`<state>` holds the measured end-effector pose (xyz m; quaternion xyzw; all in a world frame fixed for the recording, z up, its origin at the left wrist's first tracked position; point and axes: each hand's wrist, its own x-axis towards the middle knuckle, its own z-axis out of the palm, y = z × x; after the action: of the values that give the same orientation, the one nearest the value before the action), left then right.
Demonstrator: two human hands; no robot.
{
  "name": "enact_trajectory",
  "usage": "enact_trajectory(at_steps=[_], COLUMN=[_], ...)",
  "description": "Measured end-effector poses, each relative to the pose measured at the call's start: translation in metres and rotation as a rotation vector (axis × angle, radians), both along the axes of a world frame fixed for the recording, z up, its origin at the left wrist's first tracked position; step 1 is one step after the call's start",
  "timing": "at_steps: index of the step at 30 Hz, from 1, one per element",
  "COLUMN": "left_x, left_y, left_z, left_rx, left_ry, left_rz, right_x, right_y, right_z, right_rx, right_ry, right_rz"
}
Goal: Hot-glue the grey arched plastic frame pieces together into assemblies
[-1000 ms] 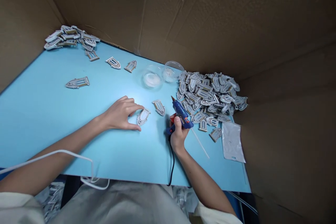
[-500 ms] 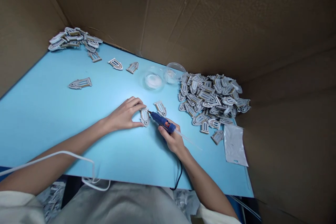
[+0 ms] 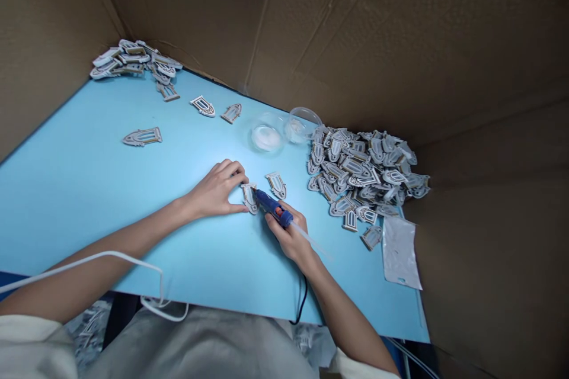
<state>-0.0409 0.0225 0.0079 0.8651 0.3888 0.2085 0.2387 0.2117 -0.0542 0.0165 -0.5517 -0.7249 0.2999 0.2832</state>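
Note:
My left hand (image 3: 219, 189) pinches a small arched, window-shaped piece (image 3: 249, 204) against the table, its thumb at the lower end and fingers at the upper end. A blue hot glue gun (image 3: 269, 204) is gripped in my right hand (image 3: 291, 237). Its nozzle points left, with the tip over the upper part of the held piece; whether it touches is too small to tell. From the gun's back end sticks out a translucent glue stick (image 3: 311, 241). Just right of the held piece lies another arched piece (image 3: 276, 185).
Two clear plastic dishes (image 3: 267, 138) stand beyond my hands. A large heap of arched pieces (image 3: 364, 169) lies right, a smaller pile (image 3: 133, 59) at the far left corner. A plastic bag (image 3: 401, 251) lies at the right edge. Cardboard walls (image 3: 311, 23) enclose the light-blue table (image 3: 200, 260).
The glue gun's tip has shifted slightly left relative to the held piece, from its right edge to over it. My left hand keeps its hold. The whole view has turned slightly.

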Motion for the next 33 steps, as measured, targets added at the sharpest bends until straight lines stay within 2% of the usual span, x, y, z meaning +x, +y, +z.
enact_trajectory(at_steps=[18,33], left_x=[0.0001,0.0012], left_y=[0.0011,0.0010], left_z=[-0.0030,-0.0018], left_rx=[0.014,0.015], left_ry=[0.042,0.041], left_rz=[-0.018,-0.024], right_x=[-0.0001,-0.0035], right_y=[0.0001,-0.0012], right_z=[-0.0004,0.0034], right_rx=[-0.006,-0.037], right_ry=[-0.013,-0.006], right_rz=[0.010,-0.038])
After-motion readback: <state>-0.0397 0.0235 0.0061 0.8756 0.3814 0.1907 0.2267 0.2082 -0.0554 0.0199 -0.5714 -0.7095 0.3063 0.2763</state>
